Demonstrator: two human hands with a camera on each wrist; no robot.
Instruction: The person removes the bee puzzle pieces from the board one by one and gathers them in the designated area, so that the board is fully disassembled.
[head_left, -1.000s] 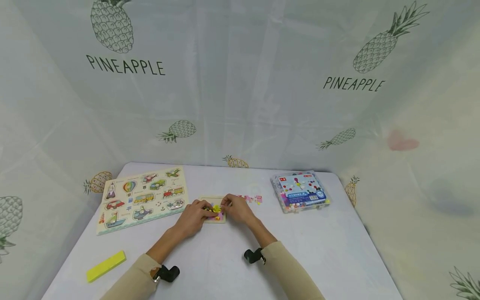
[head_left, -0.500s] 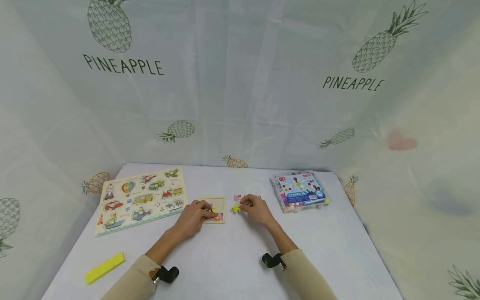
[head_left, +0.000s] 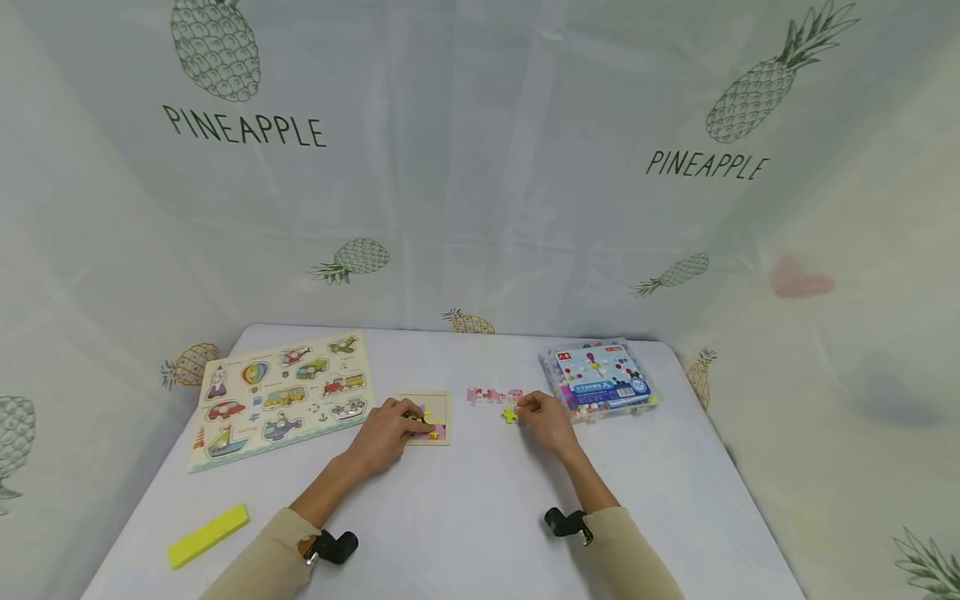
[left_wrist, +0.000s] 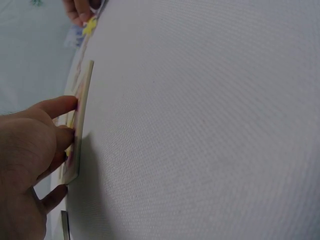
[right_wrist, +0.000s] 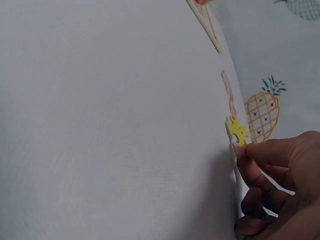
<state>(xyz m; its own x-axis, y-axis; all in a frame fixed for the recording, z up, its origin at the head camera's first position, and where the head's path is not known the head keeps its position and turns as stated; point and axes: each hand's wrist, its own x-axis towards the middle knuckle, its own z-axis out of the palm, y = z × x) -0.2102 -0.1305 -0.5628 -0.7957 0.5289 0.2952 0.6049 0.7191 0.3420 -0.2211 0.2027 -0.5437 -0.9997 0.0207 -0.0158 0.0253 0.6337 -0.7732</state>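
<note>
In the head view my left hand (head_left: 386, 435) rests on a small square wooden puzzle tray (head_left: 448, 421), covering much of its left side. Fingertips press the tray (left_wrist: 84, 120) in the left wrist view; the lowest one sits at its edge. Inside the tray are yellow, pink and purple parts, partly hidden. My right hand (head_left: 549, 422) pinches a yellow puzzle piece (head_left: 510, 415) between thumb and fingertip, just over the table. Seen from the right wrist, this yellow piece (right_wrist: 237, 131) has knobs, a notch and a pink corner. Pink puzzle pieces (head_left: 491, 395) lie in a row behind it.
A large wooden vehicle puzzle board (head_left: 288, 400) lies at the left. A clear plastic box (head_left: 600, 379) with a blue label and coloured parts stands back right. Near the front left lies a yellow block (head_left: 208, 536). Pineapple-print curtain (head_left: 480, 167) hangs behind the white table (head_left: 465, 517).
My right hand has moved from the tray to the right, carrying the yellow puzzle piece to a spot in front of the pink row. The left hand has stayed on the tray.
</note>
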